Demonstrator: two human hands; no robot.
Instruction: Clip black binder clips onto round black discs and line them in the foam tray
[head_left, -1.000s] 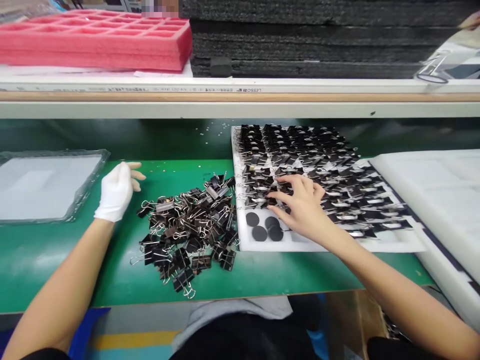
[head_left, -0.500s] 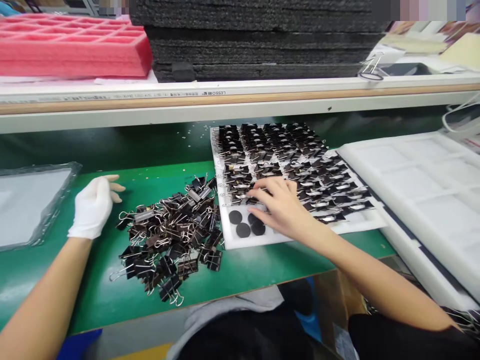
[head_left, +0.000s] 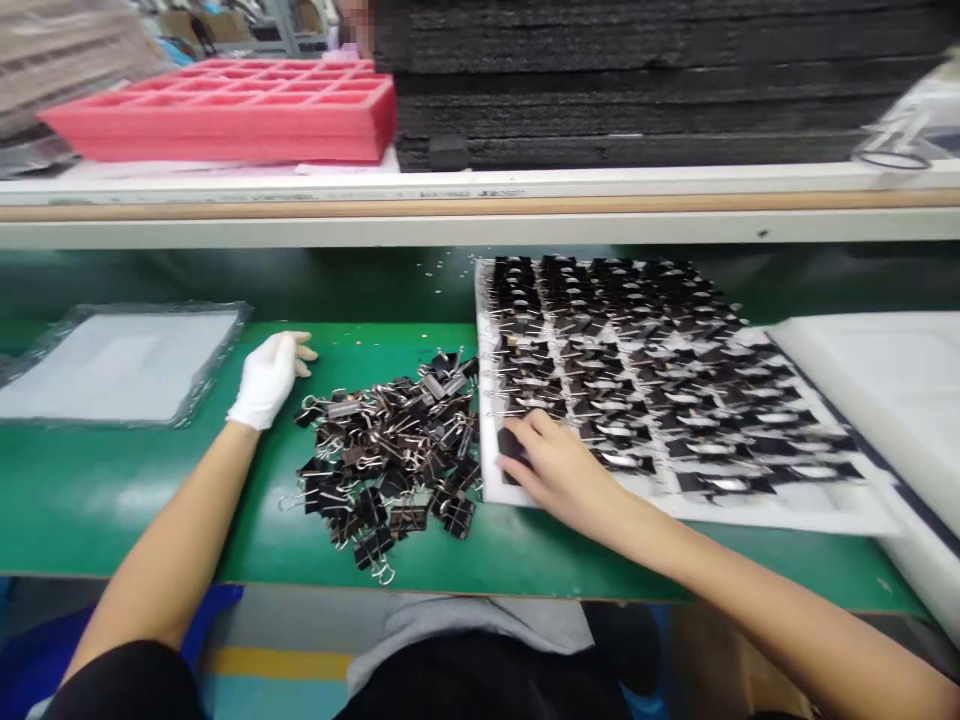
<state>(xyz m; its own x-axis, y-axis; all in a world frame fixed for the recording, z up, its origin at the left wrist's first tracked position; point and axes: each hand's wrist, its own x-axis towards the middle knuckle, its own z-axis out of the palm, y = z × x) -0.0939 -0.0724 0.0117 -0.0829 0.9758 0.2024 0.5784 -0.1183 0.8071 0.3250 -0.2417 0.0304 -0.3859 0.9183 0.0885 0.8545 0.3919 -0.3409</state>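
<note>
My left hand (head_left: pixel 270 375), in a white glove with bare fingertips, rests on the green table (head_left: pixel 262 520) with loosely spread fingers and holds nothing. To its right lies a heap of black binder clips (head_left: pixel 397 445) with silver wire handles. My bare right hand (head_left: pixel 551 465) is at the front left corner of a white foam tray (head_left: pixel 810 515), its fingers closing on a black disc (head_left: pixel 512 450). Rows of clipped black pieces (head_left: pixel 615 390) fill most of the tray behind and right of that hand. The hand partly hides the disc and the spots beside it.
At the left lies a clear plastic tray (head_left: pixel 127 365). More white foam (head_left: pixel 900 390) stands at the right. A shelf edge (head_left: pixel 450 230) crosses behind the table, bearing pink foam (head_left: pixel 232 125) and stacked black foam (head_left: pixel 637 90).
The view has swung left. My right hand has come down over the discs at the tray's front left corner, and its fingers have closed on one. My left hand stays beside the heap.
</note>
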